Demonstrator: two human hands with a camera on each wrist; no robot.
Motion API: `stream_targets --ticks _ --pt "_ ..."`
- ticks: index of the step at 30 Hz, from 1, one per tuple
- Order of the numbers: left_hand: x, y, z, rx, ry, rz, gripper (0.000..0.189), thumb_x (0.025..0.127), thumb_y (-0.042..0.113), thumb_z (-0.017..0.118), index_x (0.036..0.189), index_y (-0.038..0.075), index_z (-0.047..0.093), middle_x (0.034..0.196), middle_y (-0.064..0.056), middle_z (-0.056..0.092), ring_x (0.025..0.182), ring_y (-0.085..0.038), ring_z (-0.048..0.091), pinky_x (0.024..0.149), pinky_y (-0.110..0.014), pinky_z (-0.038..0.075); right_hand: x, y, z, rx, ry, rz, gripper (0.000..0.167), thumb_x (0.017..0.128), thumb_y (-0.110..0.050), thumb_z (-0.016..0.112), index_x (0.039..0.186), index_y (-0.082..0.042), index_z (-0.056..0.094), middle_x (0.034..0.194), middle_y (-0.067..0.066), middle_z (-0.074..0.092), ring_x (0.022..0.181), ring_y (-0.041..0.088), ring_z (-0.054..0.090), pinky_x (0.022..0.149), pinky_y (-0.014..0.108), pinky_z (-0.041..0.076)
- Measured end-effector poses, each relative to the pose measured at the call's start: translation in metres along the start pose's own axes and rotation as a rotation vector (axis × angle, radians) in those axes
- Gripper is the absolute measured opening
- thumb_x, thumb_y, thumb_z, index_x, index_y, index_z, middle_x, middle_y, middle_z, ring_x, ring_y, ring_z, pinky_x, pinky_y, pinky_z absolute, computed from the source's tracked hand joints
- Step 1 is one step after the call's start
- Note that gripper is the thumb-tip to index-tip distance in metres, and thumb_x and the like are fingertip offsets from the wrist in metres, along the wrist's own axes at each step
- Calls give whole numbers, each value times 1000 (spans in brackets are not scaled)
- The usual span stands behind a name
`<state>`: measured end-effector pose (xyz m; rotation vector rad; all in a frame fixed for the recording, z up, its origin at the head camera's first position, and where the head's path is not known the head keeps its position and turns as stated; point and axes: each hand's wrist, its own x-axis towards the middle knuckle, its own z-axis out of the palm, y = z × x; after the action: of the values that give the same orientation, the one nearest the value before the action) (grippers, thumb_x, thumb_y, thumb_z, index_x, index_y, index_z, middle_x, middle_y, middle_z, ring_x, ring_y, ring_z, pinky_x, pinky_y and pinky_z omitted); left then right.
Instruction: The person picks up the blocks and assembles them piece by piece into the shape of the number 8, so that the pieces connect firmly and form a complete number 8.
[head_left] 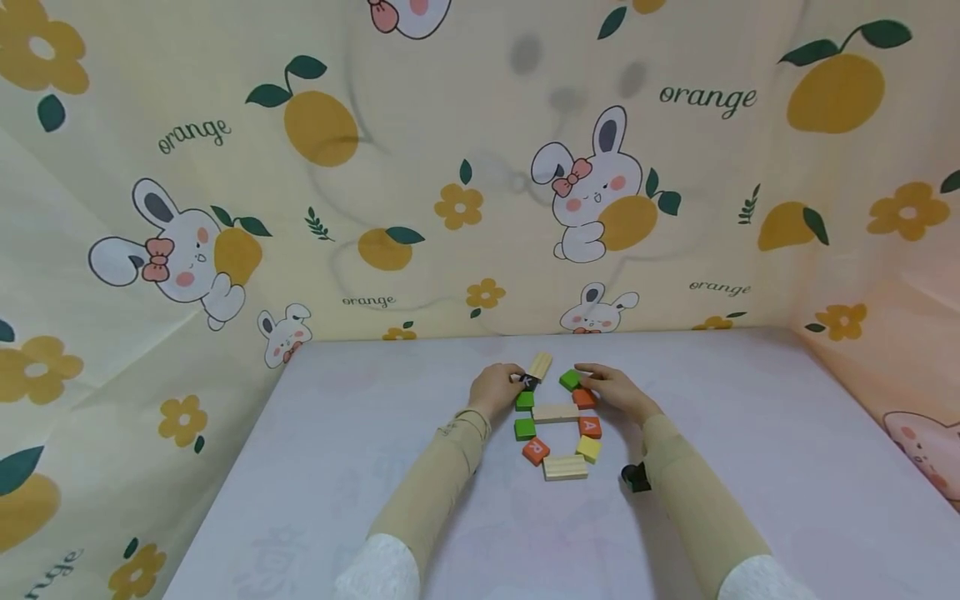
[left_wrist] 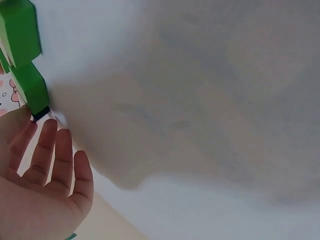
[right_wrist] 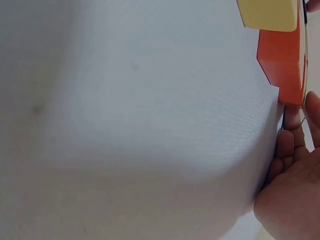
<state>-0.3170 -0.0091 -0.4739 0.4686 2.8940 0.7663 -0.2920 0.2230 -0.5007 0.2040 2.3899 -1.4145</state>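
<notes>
Small painted blocks form a ring on the table. With its fingertips, my left hand (head_left: 495, 389) pinches a black block (head_left: 529, 382) marked K at the ring's upper left. Its other fingers are spread in the left wrist view, near green blocks (left_wrist: 32, 87). My right hand (head_left: 617, 390) holds the right corner of a green block (head_left: 570, 380) between finger and thumb. Just below that is an orange block (head_left: 584, 399). The right wrist view shows an orange block (right_wrist: 281, 57) and a yellow block (right_wrist: 270, 14) beside the fingers; the green block is hidden there.
A plain wooden plank (head_left: 540, 365) lies at the top, another plank (head_left: 556, 413) crosses the middle, and ridged wood pieces (head_left: 566, 468) close the bottom. Left are a green block (head_left: 525, 429) and red R block (head_left: 536, 452); right, an A block (head_left: 590, 427) and yellow block (head_left: 588, 449).
</notes>
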Motion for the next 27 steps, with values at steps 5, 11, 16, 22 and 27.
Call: stream_targets --ticks 5,11,16,22,27 --pt "2 1 0 12 -2 -10 25 89 25 60 113 19 67 103 -2 69 90 -13 60 78 -30 49 1 -2 -1 -7 11 -8 47 98 -30 41 143 -19 36 149 18 29 131 35 28 111 58 16" --pt "3 2 0 -1 5 -13 24 89 25 62 111 18 69 99 -2 69 84 -13 60 67 -26 47 0 -5 -4 -29 13 -58 48 99 -30 42 143 -14 36 148 21 31 132 36 29 111 57 19" --pt "5 1 1 -5 8 -19 24 88 25 63 110 18 69 95 -1 69 79 -11 58 62 -23 43 2 -6 -6 -27 3 -65 47 99 -28 42 143 -13 36 149 20 30 135 36 27 112 57 17" --pt "7 1 2 5 3 -26 25 88 27 62 111 19 69 97 0 69 80 -10 58 65 -24 45 6 -5 -10 -58 -21 -59 48 99 -29 41 144 -12 35 148 21 30 133 37 29 110 58 20" --pt "8 3 1 -11 -1 -37 27 88 27 62 113 19 68 102 -1 70 85 -12 60 71 -27 48 8 -11 -16 -102 -52 -55 49 99 -28 40 143 -8 35 140 21 40 122 33 40 107 53 29"
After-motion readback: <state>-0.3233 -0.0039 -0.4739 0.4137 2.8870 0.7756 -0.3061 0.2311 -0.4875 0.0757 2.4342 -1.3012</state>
